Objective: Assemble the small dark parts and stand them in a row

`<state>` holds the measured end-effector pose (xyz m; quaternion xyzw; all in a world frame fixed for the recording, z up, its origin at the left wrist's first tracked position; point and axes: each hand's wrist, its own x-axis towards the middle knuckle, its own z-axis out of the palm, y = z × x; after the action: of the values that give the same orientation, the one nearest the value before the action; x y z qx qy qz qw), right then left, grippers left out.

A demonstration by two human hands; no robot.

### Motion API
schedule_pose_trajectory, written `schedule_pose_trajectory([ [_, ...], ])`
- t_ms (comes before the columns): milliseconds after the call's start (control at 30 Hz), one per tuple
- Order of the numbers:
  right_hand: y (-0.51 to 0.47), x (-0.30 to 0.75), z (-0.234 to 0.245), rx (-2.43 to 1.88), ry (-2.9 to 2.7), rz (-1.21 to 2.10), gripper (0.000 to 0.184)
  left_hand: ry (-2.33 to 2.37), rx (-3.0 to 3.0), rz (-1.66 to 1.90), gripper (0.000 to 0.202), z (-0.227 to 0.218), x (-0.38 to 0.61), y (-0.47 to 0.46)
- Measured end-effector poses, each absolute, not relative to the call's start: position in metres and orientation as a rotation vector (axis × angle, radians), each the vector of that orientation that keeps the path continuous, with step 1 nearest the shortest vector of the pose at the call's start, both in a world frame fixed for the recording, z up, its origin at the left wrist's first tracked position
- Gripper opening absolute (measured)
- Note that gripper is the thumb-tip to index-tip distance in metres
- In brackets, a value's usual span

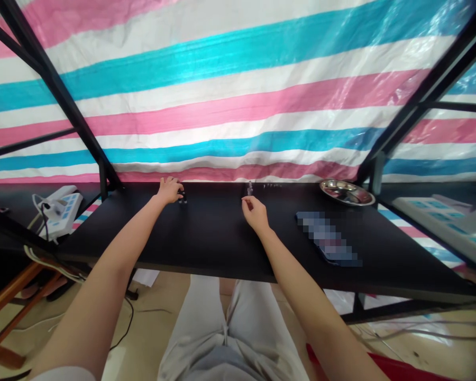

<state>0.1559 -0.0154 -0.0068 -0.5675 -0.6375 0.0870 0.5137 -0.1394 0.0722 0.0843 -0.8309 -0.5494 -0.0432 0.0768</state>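
Observation:
My left hand (170,190) rests at the far left part of the black table (214,233), its fingers spread and bent downward. Right beside its fingertips are small dark pieces with light spots (183,198); whether they touch cannot be told. My right hand (256,213) is closed in a pinch above the table's middle, thumb and forefinger together. What it pinches, if anything, is too small to make out. Just beyond those fingertips stands a small greyish, clear-looking cluster (249,187). To its right, tiny light pieces (272,186) lie in a row along the back edge.
A shiny metal plate (347,192) sits at the back right. Nearer lies a blurred blue object (328,239). Power strips (65,216) with cables are on the left side table. Black frame bars (59,100) rise at both sides, before a striped plastic sheet (230,95).

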Motion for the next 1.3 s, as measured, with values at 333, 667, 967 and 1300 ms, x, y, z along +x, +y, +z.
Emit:
schedule_pose_trajectory([
  [333,-0.016,0.156,-0.005,-1.339,-1.551,0.2,0.027,-1.573,-2.526,-0.233,0.009,0.074,-0.133,0.072],
  [667,-0.018,0.151,-0.003,-1.319,-1.528,0.268,0.03,-1.608,-2.652,-0.892,0.007,0.069,-0.067,0.039],
  [967,-0.018,0.15,-0.001,-1.341,-1.596,0.419,0.038,-1.678,-2.643,-1.733,0.007,0.018,-0.023,0.01],
  [1300,-0.023,0.14,-0.002,-1.221,-1.703,0.616,0.037,-1.572,-2.625,-1.985,0.01,0.004,-0.025,-0.001],
])
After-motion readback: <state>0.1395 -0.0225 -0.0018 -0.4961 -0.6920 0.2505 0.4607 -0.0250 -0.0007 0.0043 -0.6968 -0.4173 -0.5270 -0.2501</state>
